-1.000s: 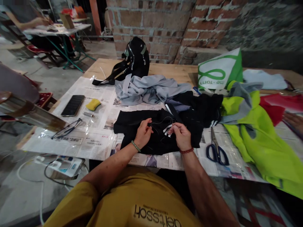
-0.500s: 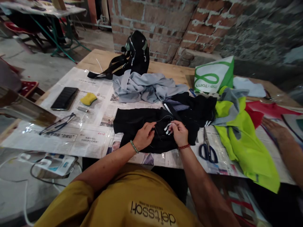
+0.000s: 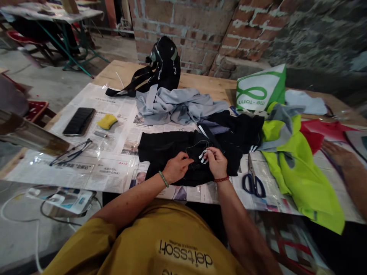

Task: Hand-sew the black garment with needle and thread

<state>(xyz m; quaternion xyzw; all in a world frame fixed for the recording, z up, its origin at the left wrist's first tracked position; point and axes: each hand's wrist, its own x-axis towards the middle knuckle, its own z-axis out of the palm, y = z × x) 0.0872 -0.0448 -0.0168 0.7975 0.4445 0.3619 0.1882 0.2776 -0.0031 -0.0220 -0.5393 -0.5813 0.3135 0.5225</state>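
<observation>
A black garment lies spread on the newspaper in front of me. My left hand is closed in a pinch over it, with a thin pale thread at its fingertips; whether a needle is there is too small to tell. The thread loops up and across towards my right hand, which pinches the garment beside a small white striped piece. Dark-handled scissors lie right of my right hand, blades pointing away.
Grey cloth and a black bag lie behind. On the left are a phone, yellow sponge, glasses and a bottle. A neon-yellow garment and another person's hand are at right.
My left hand has shifted slightly down and right, nearer my right hand, and the thread's loop has changed shape. My right hand keeps its place on the garment.
</observation>
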